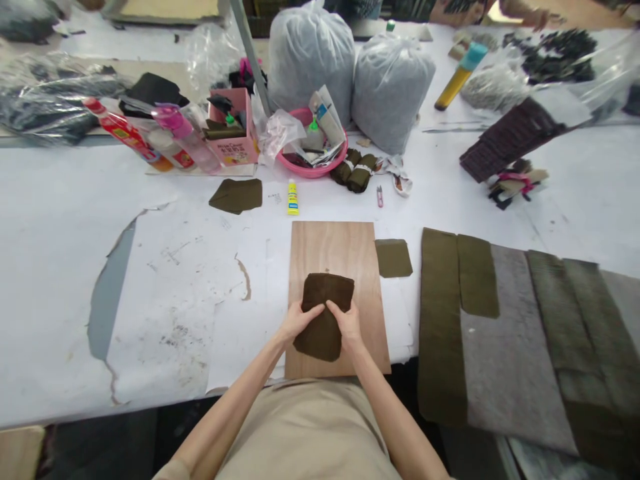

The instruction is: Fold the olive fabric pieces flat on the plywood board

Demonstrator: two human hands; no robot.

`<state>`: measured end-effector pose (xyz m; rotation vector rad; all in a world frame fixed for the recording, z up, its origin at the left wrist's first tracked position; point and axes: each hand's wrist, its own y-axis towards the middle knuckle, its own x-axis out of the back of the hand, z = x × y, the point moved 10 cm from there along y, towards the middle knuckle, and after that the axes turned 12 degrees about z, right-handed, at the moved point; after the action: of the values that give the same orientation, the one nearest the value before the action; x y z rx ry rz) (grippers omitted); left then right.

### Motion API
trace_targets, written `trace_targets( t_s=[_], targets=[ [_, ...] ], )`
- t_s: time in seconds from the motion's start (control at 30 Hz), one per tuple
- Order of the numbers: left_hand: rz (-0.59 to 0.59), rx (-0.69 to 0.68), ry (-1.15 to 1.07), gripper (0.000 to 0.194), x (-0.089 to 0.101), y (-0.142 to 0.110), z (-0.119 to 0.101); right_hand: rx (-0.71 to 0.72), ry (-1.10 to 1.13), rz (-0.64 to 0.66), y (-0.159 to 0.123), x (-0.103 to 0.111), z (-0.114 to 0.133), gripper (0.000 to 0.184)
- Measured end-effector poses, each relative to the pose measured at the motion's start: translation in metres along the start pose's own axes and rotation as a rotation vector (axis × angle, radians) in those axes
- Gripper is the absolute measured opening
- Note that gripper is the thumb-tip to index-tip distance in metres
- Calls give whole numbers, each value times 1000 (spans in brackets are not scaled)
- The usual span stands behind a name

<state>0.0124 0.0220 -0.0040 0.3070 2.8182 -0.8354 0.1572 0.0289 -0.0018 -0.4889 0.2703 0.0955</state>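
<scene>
As the left hand [300, 320] and the right hand [349, 321] grip its sides, a dark brown, roughly rectangular cloth piece [324, 337] is held over a plain, pale brown wooden board [335, 247]

While the fingers underneath are hidden by the cloth, both thumbs [316, 311] lie on its upper face, their tips nearly meeting near its middle. Each hand is closed narrowly on the cloth, one at either side. The cloth is over the lower half of the board; whether it touches the wood cannot be told.

The board lies on a long, white-covered worktop [175, 280], at the edge nearest the person. Just beside the board's right edge is a small, olive-brown rectangular fabric patch [394, 259]. Farther right, a large spread of olive and grey fabric panels [515, 353] hangs past the worktop's near edge.

Beyond the board stand out a yellow tube with a blue label [293, 201] and, to its right, a pair of small pink-handled snips [380, 197]. Behind these sits a round pink plastic basin [313, 173] with papers and a green-tipped bottle [314, 137] inside, in front of two bulging, translucent white plastic bags [311, 60].
</scene>
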Motion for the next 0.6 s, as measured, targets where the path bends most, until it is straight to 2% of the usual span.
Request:
trace_targets(
  t_s=[0.07, 0.1, 0.23, 0.3, 0.4, 0.53, 0.6],
  targets=[
    [31, 77, -124, 39, -3, 4, 10, 80, -174, -70, 0, 6, 14, 41],
    [17, 61, -126, 39, -2, 7, 9, 79, -203, -62, 2, 7, 16, 40],
    [-92, -114, 55, 40, 5, 12, -8, -118, 81, 110, 14, -2, -9, 43],
    [-62, -66, 18, 42, 1, 17, -1, -132, 118, 101, 18, 1, -12, 45],
    [-25, 61, -128, 43, -3, 21, 16, -14, -14, 13, 21, 14, -2, 46],
    [-103, 32, -171, 44, 5, 27, 19, -90, 19, 103, 24, 12, -16, 43],
    [-121, 16, -159, 44, 6, 32, 20, -110, -5, 100, 26, 16, -19, 42]
  ],
)
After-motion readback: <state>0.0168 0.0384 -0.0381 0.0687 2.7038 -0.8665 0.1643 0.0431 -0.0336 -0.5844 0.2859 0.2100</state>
